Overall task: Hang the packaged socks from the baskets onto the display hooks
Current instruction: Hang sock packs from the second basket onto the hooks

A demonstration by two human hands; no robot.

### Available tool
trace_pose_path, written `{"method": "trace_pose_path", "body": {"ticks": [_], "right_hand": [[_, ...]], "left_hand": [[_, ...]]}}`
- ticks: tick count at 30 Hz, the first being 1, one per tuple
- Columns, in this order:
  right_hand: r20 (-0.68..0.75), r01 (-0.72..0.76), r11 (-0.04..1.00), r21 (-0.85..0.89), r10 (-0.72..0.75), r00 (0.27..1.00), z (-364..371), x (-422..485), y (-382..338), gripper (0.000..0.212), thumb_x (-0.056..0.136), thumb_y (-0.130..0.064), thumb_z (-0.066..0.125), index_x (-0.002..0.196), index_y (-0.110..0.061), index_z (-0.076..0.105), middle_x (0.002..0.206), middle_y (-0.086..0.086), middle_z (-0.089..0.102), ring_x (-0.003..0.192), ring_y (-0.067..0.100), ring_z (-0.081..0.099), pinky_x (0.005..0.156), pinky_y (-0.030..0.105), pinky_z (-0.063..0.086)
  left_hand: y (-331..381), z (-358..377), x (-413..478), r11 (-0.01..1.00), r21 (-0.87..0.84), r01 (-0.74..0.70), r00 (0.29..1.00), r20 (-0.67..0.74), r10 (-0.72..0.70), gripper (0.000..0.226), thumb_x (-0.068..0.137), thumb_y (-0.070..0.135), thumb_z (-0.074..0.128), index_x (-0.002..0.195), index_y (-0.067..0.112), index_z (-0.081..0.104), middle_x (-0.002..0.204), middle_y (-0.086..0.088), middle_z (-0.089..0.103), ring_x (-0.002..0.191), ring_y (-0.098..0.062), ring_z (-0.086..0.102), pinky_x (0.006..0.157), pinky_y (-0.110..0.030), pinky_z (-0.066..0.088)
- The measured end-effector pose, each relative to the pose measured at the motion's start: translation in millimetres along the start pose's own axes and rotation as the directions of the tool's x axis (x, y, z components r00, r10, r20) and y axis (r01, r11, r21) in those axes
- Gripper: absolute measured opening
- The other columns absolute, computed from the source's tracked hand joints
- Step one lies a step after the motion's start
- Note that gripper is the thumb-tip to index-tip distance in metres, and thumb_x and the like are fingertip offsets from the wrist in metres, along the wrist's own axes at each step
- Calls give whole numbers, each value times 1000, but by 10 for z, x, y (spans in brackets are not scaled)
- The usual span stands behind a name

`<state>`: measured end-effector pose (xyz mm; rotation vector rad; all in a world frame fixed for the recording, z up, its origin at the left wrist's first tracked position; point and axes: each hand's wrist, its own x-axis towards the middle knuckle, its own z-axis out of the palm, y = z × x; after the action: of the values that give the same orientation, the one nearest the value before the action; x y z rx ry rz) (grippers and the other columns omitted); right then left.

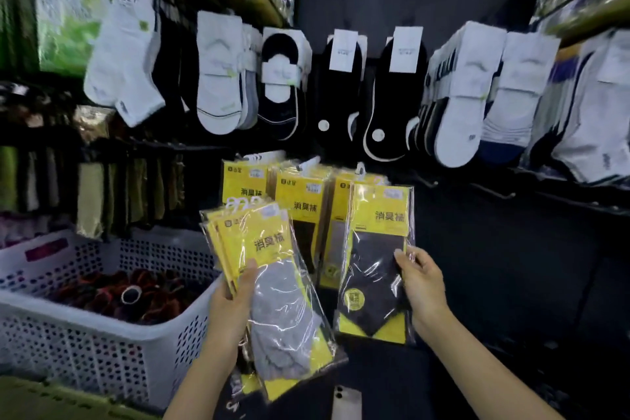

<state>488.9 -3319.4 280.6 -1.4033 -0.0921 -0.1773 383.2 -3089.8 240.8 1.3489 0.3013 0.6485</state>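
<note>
White perforated basket [102, 327] stood at left, held dark rolled socks [129, 297]. Yellow-carded packs [300, 201] hung on display hooks at centre. Left hand [235, 303] gripped fanned stack of packaged socks [269, 283], fingers wrapped around it. Right hand [422, 286] pinched dark-sock pack [375, 266] at edge, just before hung packs.

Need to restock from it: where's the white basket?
Head view, lower left: the white basket sits beside the left hand, below the hanging socks.
</note>
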Motion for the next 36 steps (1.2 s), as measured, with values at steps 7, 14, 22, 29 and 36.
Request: {"method": "trace_pose_path", "body": {"ticks": [7, 14, 22, 29, 36], "right_hand": [[32, 7, 991, -134, -3, 999, 212, 277, -88, 17, 94, -16, 57, 108, -9, 62, 93, 11, 71, 85, 25, 66, 77, 38, 54], [-13, -291, 957, -15, 290, 957, 180, 340, 124, 15, 87, -19, 69, 94, -7, 64, 109, 16, 66, 97, 26, 63, 85, 36, 52], [122, -123, 981, -152, 142, 982, 249, -298, 181, 23, 86, -28, 67, 100, -11, 64, 104, 8, 66, 93, 16, 64, 78, 27, 53], [245, -36, 987, -160, 75, 967, 350, -662, 138, 28, 75, -22, 80, 88, -4, 63, 93, 15, 69, 82, 25, 67, 73, 30, 55], [155, -53, 991, -121, 72, 985, 177, -536, 103, 10, 87, -17, 67, 90, -7, 67, 89, 10, 74, 82, 20, 68, 78, 35, 53]], "left_hand": [[-12, -55, 32, 1000, 14, -7, 1000, -1, 7, 49, 74, 65, 55, 113, 36, 58, 109, 14, 65, 108, -15, 59, 97, -39, 43], [12, 17, -38, 1000, 9, 17, 999, 42, -18, 49, 77, 62, 55, 119, 38, 54, 115, 16, 60, 110, -11, 54, 92, -33, 39], [-49, 212, -220, 988, -59, 141, 979, 158, -130, 46, 73, 56, 63, 112, 32, 63, 109, 6, 71, 102, -16, 66, 97, -43, 48], [-50, 390, -360, 982, -70, 173, 976, 147, -162, 44, 66, 53, 71, 99, 24, 66, 80, 11, 75, 70, -6, 71, 48, -13, 50], [-22, 280, -282, 997, 27, 70, 989, 130, -73, 28, 76, 63, 49, 98, 47, 54, 93, 36, 50, 85, 14, 48, 86, -21, 35]]}}
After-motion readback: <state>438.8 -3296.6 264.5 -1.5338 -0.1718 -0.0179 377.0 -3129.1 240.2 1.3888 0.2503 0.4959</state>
